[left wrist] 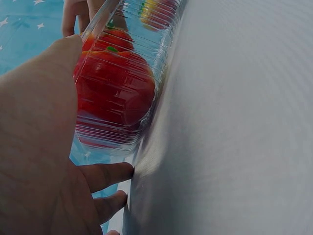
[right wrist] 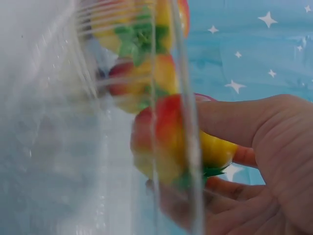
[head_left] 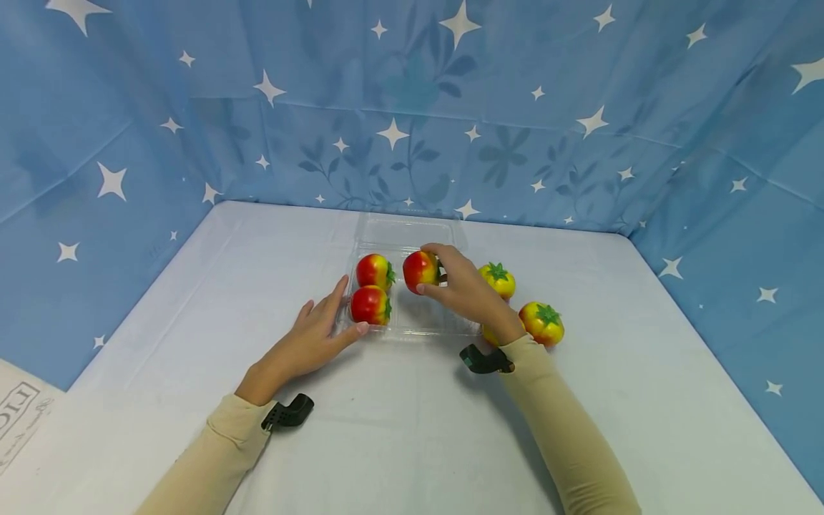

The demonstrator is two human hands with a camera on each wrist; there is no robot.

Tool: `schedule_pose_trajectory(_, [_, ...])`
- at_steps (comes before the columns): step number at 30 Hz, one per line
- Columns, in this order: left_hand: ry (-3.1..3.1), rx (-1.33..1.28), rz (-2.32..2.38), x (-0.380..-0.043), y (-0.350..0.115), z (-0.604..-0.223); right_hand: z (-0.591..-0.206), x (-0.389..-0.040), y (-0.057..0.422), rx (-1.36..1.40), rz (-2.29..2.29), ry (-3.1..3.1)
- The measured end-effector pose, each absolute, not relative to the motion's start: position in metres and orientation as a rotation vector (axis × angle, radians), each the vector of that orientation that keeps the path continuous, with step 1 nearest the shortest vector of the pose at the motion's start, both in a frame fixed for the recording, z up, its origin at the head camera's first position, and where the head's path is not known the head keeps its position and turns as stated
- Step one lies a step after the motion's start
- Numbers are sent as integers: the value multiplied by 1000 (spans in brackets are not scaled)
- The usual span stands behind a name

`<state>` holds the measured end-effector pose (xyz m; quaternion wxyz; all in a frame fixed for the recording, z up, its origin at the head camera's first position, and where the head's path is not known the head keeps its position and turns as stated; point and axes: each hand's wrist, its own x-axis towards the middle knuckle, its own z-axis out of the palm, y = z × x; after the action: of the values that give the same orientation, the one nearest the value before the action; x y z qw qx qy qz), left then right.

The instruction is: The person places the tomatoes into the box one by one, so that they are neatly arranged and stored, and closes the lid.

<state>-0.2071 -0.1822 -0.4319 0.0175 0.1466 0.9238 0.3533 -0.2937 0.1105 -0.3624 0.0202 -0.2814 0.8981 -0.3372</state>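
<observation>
A clear plastic box (head_left: 425,332) stands on the table with two red-and-yellow toy tomatoes, one (head_left: 375,272) behind the other (head_left: 370,306), in its left part. My right hand (head_left: 462,287) pinches another toy tomato (head_left: 418,272) between thumb and fingers, over the middle of the box. Through the clear wall in the right wrist view, the held tomato (right wrist: 164,139) shows its green leafy top turned toward the palm. My left hand (head_left: 313,337) lies along the box's left front corner, fingers extended, thumb at the front edge.
Right of the box sit several more toy tomatoes, one (head_left: 498,280) at the back, one (head_left: 543,323) farther right and one partly hidden under my right wrist. The box's clear lid (head_left: 407,231) lies folded back. A blue starred curtain (head_left: 412,143) borders the white table (head_left: 399,429).
</observation>
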Motion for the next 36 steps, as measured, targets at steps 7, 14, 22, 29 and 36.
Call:
schedule_pose_trajectory(7, [2868,468,1100,-207,-182,-432,-372,-295,99,-929,-995,2826])
schedule_pose_trajectory(14, [2873,473,1092,-209,-182,-432,-376,-298,94,-827,-977,2842])
schedule_pose_trajectory(22, [2877,474,1088,-209,-184,-432,-383,-300,90,-813,-904,2879])
schedule_pose_trajectory(29, [2887,490,1102,-209,-184,-432,-387,-298,88,-874,-917,2896])
schedule_pose_trajectory(36, [2887,490,1105,-208,-185,-433,-388,-297,86,-885,-898,2910])
